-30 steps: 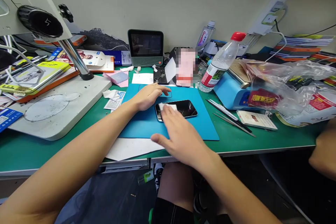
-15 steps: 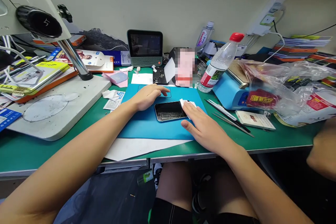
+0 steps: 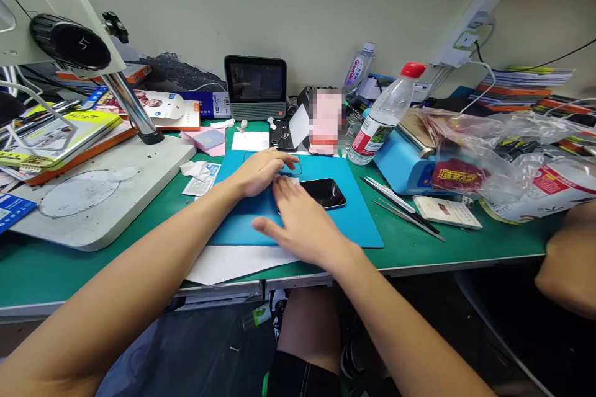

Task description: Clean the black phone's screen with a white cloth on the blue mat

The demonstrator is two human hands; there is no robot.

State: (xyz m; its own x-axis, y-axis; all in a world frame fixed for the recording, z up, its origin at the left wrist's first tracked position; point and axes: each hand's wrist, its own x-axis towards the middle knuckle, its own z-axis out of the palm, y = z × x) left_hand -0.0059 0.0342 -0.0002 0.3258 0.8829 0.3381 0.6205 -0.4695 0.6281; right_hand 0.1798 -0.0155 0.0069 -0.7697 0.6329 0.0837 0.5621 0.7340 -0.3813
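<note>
A smartphone (image 3: 329,193) with a dark, glossy screen lies face up on the blue mat (image 3: 358,226). My right hand (image 3: 302,220) lies across its left part, fingers extended together and thumb spread. Under those fingertips is a white tissue (image 3: 293,179), mostly hidden by the hand, pressed against the phone's screen. My left hand (image 3: 258,173) hovers or rests just beyond the phone's left end, fingers loosely bent and nothing visible in them. Beneath it shows a thin rectangular outline (image 3: 298,164), perhaps a clear sheet; the hand covers much of it.
Tweezers (image 3: 410,220) and a small white box (image 3: 447,212) lie right of the mat. A red-capped bottle (image 3: 386,115) stands behind, near a blue device (image 3: 400,161). A microscope stand (image 3: 107,211) occupies the left. Another person's arm (image 3: 568,263) is at the right edge.
My right hand has slid left across the phone's screen with the tissue, uncovering the phone's right end. My left hand has stayed nearly in place. The view has shifted slightly.
</note>
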